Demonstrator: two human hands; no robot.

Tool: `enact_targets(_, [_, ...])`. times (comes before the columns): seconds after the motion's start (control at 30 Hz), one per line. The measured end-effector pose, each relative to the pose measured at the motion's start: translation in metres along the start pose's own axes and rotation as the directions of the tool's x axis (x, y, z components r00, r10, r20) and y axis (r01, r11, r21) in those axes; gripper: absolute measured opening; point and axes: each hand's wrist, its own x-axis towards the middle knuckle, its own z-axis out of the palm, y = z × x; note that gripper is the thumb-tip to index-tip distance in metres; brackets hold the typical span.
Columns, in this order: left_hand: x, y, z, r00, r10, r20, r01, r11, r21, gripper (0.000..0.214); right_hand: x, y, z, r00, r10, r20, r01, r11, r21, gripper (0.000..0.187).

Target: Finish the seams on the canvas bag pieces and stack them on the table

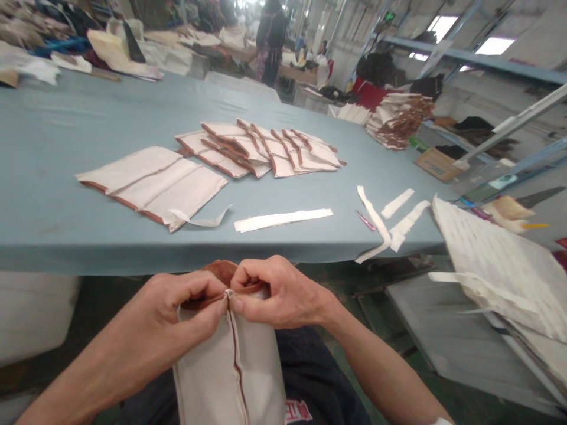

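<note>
1. A cream pouch (248,366) with a brown seam down its middle and brown lining at its mouth is held upright over the person's lap. It is just in front of the tabletop's near edge, below its level.
2. The left hand (177,319) pinches the pouch's top edge, thumb and fingers closed tight on the cloth just left of the seam.
3. The right hand (274,295) grips the same top edge just right of the seam, fingers curled shut over the brown lining. The two thumbs nearly touch.
4. The blue-grey tabletop (66,147) stretches away beyond the hands.
5. Near its near edge, at the middle, a long white strip (283,219) lies flat.
6. Left of the strip is a stack (155,183) of flat cream pieces with brown edges, a loose tape curling from its near corner.
7. Toward the near right corner, several short white strips (390,221) cross each other, one hanging over the edge. A small pink tool (365,220) lies just beside them.
8. At mid-tabletop, a fanned row (266,150) of cream pieces with brown trim overlaps like tiles.
9. At the far right corner sits a tall pile (398,121) of similar pieces.
10. Off the right edge, cream sheets (500,265) lie tilted on a separate surface.
11. Far behind the tabletop, a person (271,35) in dark clothes stands among other cluttered tables.
</note>
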Motion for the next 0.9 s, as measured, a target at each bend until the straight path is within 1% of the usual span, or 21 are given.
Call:
enact_targets(0.1, [-0.003,-0.002,-0.001,1.0,0.011,-0.014,-0.011,1.0,0.007,0.03,0.0,-0.003,-0.001,1.0,0.017,-0.002,-0.017,0.999,-0.029,0.027])
enact_targets(0.2, [-0.005,0.0,-0.003,0.999,0.041,-0.016,-0.04,0.998,0.054,0.03,0.0,-0.009,-0.003,1.0,-0.028,-0.015,0.025,0.992,-0.127,0.019])
enact_targets(0.33, [-0.002,0.015,-0.006,0.991,0.12,-0.05,-0.112,0.983,0.143,0.033,0.001,-0.019,-0.002,0.995,-0.089,-0.045,0.072,0.954,-0.292,0.007])
enact_targets(0.4, [0.0,0.023,-0.004,0.982,0.164,-0.098,-0.145,0.974,0.175,0.033,0.001,-0.022,0.001,0.994,-0.087,-0.067,0.06,0.941,-0.332,0.006])
enact_targets(0.47, [0.001,0.027,0.0,0.971,0.189,-0.144,-0.16,0.969,0.189,0.031,0.001,-0.023,0.005,0.993,-0.06,-0.105,0.021,0.941,-0.338,0.007])
enact_targets(0.53, [0.002,0.024,0.005,0.971,0.166,-0.175,-0.137,0.977,0.163,0.029,0.003,-0.022,0.007,0.989,-0.013,-0.148,-0.033,0.95,-0.31,0.009])
enact_targets(0.6, [0.002,0.016,0.01,0.98,0.072,-0.184,-0.061,0.996,0.064,0.028,0.004,-0.02,0.009,0.987,0.063,-0.15,-0.096,0.97,-0.221,0.013])
enact_targets(0.63, [0.002,0.011,0.011,0.986,0.009,-0.167,-0.012,1.0,-0.02,0.029,0.005,-0.018,0.009,0.985,0.11,-0.131,-0.13,0.978,-0.16,0.015])
enact_targets(0.7, [0.002,0.0,0.012,0.989,-0.107,-0.1,0.085,0.976,-0.202,0.031,0.007,-0.016,0.009,0.977,0.198,-0.086,-0.202,0.978,-0.047,0.016])
enact_targets(0.77, [0.003,-0.007,0.011,0.988,-0.152,-0.026,0.136,0.939,-0.315,0.034,0.007,-0.015,0.009,0.967,0.247,-0.056,-0.247,0.969,0.017,0.016])
enact_targets(0.83, [0.003,-0.01,0.008,0.991,-0.136,0.012,0.134,0.942,-0.308,0.035,0.007,-0.014,0.009,0.966,0.257,-0.037,-0.255,0.966,0.042,0.015])
enact_targets(0.9, [0.003,-0.009,0.004,0.995,-0.094,0.024,0.096,0.97,-0.223,0.034,0.006,-0.014,0.01,0.974,0.226,-0.028,-0.225,0.973,0.05,0.014])
